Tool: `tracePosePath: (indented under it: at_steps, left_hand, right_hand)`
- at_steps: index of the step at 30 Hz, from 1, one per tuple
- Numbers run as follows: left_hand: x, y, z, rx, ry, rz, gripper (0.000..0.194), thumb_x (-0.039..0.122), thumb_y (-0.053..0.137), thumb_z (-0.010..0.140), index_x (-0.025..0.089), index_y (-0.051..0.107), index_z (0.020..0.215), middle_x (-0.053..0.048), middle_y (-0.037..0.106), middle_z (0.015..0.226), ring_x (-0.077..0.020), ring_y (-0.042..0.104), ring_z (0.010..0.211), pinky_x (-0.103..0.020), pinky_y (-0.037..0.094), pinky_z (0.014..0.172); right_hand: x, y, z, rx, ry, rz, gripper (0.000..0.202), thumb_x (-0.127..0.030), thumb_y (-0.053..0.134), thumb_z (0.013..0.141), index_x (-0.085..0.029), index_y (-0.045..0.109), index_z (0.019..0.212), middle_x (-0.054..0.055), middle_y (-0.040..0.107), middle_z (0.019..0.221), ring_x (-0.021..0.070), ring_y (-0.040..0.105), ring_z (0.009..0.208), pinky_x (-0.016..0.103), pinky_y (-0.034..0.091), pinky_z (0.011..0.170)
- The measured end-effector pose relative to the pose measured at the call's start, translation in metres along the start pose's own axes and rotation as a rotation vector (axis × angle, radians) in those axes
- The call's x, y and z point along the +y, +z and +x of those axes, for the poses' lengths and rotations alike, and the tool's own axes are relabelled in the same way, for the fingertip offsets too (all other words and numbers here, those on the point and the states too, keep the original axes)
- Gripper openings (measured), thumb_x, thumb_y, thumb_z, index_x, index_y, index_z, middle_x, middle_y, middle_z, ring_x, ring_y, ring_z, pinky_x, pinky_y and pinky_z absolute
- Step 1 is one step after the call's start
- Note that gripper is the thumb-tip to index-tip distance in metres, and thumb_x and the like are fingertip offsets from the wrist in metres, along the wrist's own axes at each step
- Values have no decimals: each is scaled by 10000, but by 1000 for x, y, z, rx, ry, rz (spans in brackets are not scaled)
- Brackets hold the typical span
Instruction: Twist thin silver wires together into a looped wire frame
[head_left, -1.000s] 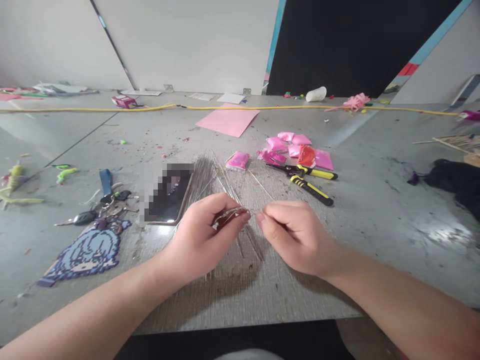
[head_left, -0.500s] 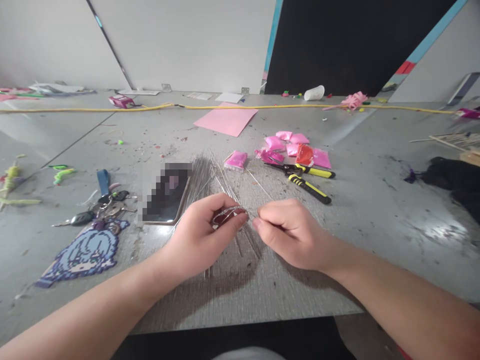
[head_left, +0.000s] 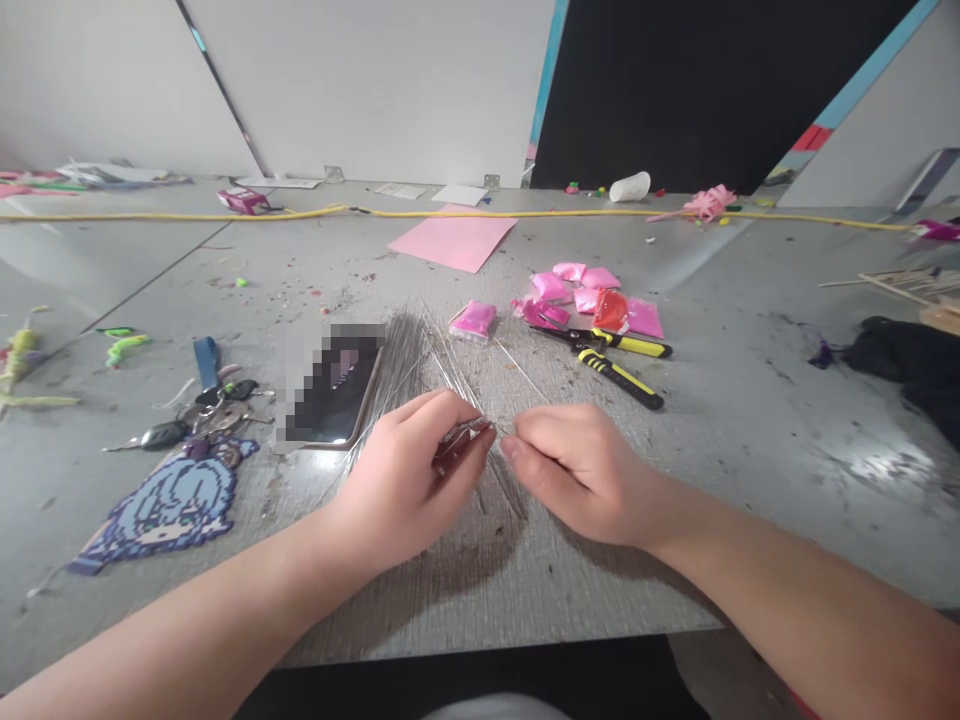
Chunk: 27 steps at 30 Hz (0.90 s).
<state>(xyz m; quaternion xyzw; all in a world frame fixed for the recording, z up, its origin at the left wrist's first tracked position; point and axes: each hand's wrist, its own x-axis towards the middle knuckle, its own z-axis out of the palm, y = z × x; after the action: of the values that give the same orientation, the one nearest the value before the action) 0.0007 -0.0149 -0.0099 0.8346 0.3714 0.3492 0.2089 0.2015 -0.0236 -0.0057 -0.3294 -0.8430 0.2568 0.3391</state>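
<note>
As the left hand [head_left: 409,480] clasps silver wire [head_left: 470,428], the right hand [head_left: 581,475] beside it pinches one end; any twist likely demands steadiness.

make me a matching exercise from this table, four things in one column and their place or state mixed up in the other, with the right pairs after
Things
1. pliers
2. phone
3. white cup
4. left hand

Place or state
A. lying on its side beyond the yellow cord
B. holding bent silvery wire
C. with yellow and black handles spread apart
D. flat between the keys and the loose bundle of thin wires

Right pairs: 1-C, 2-D, 3-A, 4-B
</note>
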Motion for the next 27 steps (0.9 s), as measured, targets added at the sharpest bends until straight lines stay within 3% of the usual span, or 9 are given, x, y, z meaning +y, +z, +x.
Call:
tracePosePath:
  at_steps: [11,20,27]
  left_hand:
    - [1,1,0,28,-31,-97,94,138,562,896,170,521,817,50,468,663,-79,403,582,-226,353,556]
    - [3,5,-5,94,50,-91,106,72,566,870,170,527,863,36,503,719,-83,427,626,-226,370,583]
    - [2,6,-2,77,-156,-191,93,226,577,930,177,584,852,21,574,714,-92,499,635,-237,410,604]
  right_hand:
    - [0,2,0,40,43,57,393,-225,444,1006,-195,246,669,-58,271,599,75,280,535,250,243,518]
    - [-1,6,0,9,-7,19,362,-223,435,1015,-198,266,695,-52,316,625,85,302,558,266,248,549]
    - [-4,1,-3,-5,32,183,349,-236,392,1012,-192,290,681,-43,318,634,95,306,571,280,267,565]
